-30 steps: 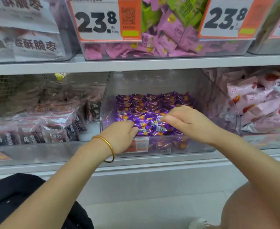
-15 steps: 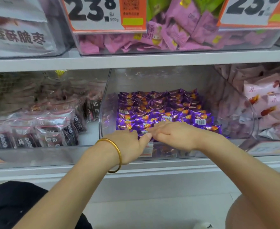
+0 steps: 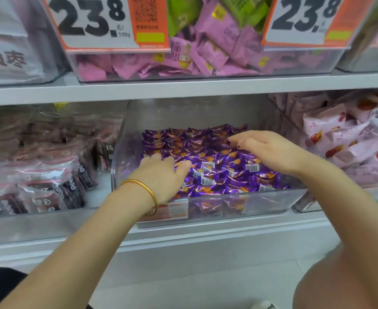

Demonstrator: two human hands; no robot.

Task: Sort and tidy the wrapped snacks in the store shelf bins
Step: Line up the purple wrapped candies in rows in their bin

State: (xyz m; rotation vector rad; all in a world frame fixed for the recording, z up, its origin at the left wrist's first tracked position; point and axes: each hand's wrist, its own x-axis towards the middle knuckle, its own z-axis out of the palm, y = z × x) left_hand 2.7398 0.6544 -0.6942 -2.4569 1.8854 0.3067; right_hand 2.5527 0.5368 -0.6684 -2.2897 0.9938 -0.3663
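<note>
Store shelving fills the frame, with a grey shelf board (image 3: 183, 90) across the upper middle and pale floor (image 3: 183, 286) at the bottom. Above the board sits an upper bin (image 3: 295, 63) of pink and green packs, hung with large price cards (image 3: 94, 21). Below it are three clear bins side by side: a left bin (image 3: 50, 221) of dark bagged packs, a right bin (image 3: 362, 197) of pale pink ones, and the middle bin (image 3: 261, 204), where the work is going on. The purple snacks (image 3: 217, 166) lie only in this middle bin. Those towards its back stand in fairly even rows, while those near the front lie at mixed angles, several with barcodes up. The tidying therefore looks roughly half done, with the front still to be straightened. The left hand (image 3: 163, 177) lies palm down on the left side of the pile with its thumb spread, and nothing shows in its grip. The right hand (image 3: 270, 150) reaches over the right rear rows. Its fingers (image 3: 239, 137) are loosely bent, with the tips at the wrappers, and it cannot be told whether they pinch one. A gold bangle (image 3: 153, 197) circles the left wrist.
</note>
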